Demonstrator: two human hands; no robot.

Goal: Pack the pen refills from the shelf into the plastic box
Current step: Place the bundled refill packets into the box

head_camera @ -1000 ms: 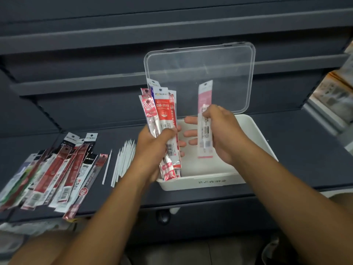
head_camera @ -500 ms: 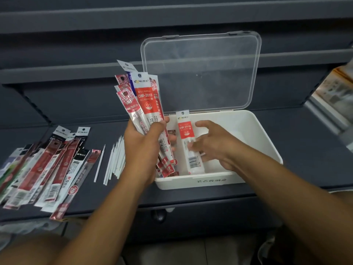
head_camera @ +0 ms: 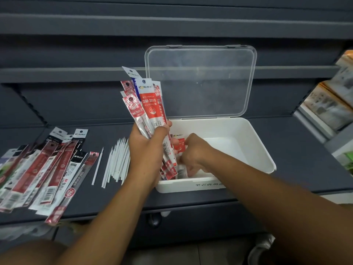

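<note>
A white plastic box stands on the dark shelf with its clear lid raised behind it. My left hand grips a fanned bunch of red-and-white pen refill packs, held upright over the box's left end. My right hand reaches down inside the box at its left side, fingers on one red-and-white refill pack lying against the inner wall. Whether the fingers still pinch that pack is partly hidden by the hand.
More refill packs lie spread on the shelf at the left. A row of loose white refill tubes lies between them and the box. Stacked printed packages sit at the right edge.
My right hand has pushed the single refill pack lower into the box's left side. The bunch in my left hand has stayed upright beside it.
</note>
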